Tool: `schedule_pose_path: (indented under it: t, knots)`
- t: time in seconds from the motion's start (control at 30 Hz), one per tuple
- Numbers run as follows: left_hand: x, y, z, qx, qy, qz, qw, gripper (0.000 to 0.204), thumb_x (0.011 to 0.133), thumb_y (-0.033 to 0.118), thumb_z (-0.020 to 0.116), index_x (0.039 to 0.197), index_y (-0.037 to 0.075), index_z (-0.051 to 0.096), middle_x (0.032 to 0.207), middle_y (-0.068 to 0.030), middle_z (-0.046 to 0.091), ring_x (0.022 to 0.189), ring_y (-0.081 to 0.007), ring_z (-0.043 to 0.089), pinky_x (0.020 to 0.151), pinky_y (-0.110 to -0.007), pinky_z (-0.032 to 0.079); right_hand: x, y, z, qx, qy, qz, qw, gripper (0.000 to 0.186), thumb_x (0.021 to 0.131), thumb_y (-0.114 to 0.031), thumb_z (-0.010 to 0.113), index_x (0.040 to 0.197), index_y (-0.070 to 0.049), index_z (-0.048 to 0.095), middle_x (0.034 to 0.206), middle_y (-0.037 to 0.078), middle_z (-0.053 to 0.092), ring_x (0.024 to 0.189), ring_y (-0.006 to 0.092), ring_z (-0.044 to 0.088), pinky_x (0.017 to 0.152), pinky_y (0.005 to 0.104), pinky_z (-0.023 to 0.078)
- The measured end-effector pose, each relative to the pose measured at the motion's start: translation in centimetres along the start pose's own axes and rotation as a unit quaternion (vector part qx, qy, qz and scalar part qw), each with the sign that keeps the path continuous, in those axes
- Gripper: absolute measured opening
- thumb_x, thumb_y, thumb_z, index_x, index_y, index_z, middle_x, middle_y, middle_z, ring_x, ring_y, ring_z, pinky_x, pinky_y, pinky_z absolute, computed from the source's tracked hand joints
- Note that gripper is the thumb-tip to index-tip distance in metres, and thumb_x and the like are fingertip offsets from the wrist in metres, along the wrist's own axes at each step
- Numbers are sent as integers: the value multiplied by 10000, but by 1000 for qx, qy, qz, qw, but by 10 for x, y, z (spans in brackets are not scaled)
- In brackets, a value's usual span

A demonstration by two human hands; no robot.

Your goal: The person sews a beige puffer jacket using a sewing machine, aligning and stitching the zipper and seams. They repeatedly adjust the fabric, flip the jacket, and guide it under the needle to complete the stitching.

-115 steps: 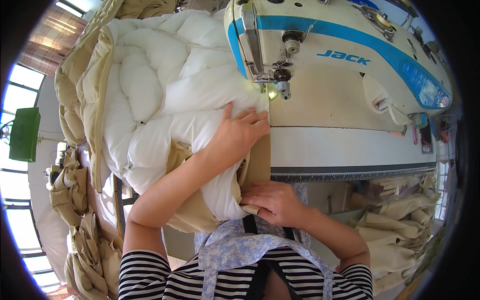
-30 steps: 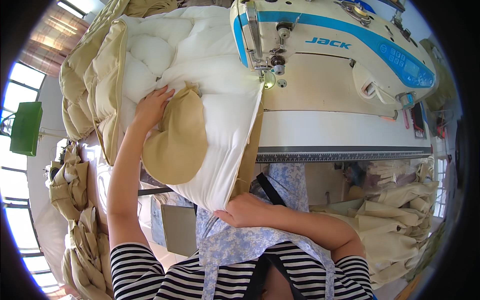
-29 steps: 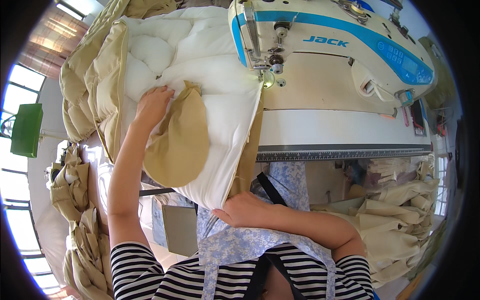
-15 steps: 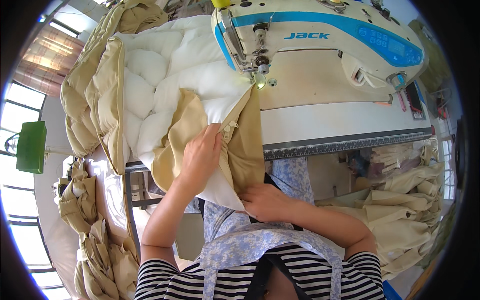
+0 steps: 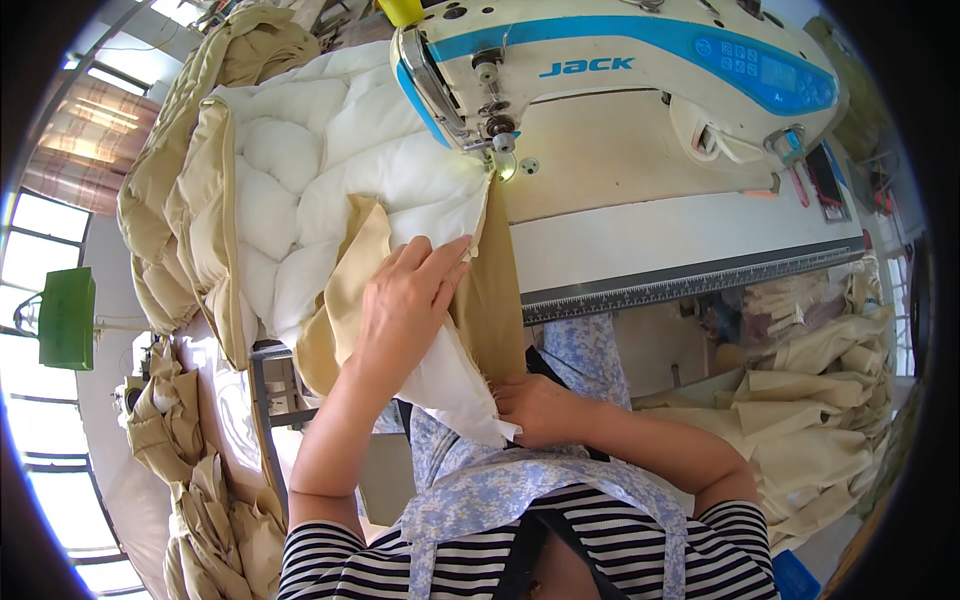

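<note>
In the head view, the white padded panel point(image 5: 280, 205) trails from the sewing machine point(image 5: 620, 60), its long edge running bodyward along a tan strip point(image 5: 495, 290); the left hand point(image 5: 405, 305), nearer the machine, pinches that edge, the right hand's point(image 5: 545, 410) grip closed on its lower end.

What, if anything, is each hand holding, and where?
The white padded panel: left hand pinching its right edge, right hand gripping near its lower corner.

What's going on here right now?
A person is at a sewing machine with white padding and tan cloth. The left hand touches their shared edge partway along; the right hand holds the lower end. The upper end lies by the machine's small light.
</note>
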State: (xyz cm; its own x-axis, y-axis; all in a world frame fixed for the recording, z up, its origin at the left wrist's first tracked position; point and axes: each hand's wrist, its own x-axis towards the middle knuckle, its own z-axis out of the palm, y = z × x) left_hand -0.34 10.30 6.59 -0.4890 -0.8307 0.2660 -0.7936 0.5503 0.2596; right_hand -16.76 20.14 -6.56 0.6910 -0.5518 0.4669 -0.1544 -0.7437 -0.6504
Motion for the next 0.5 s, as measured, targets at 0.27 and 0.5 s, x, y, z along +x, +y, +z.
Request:
schedule_pose_path:
  t: [0.27, 0.5]
  knots:
    - [6, 5, 34, 127, -35, 178, 975, 196, 813, 29, 677, 1002, 73, 700, 1139, -124, 631, 1237, -310, 555, 1121, -464, 398, 2, -12, -7, -9, -66, 35, 997, 237, 671, -122, 687, 867, 11, 696, 875, 170, 692, 930, 340, 670, 859, 410, 547]
    - [8, -10, 42, -64, -129, 57, 988, 192, 881, 48, 630, 1062, 74, 688, 1290, -54, 632, 1231, -329, 568, 1081, -480, 436, 5, -15, -20, 22, -73, 57, 996, 250, 687, -166, 710, 875, -3, 689, 861, 172, 683, 911, 347, 668, 843, 421, 541]
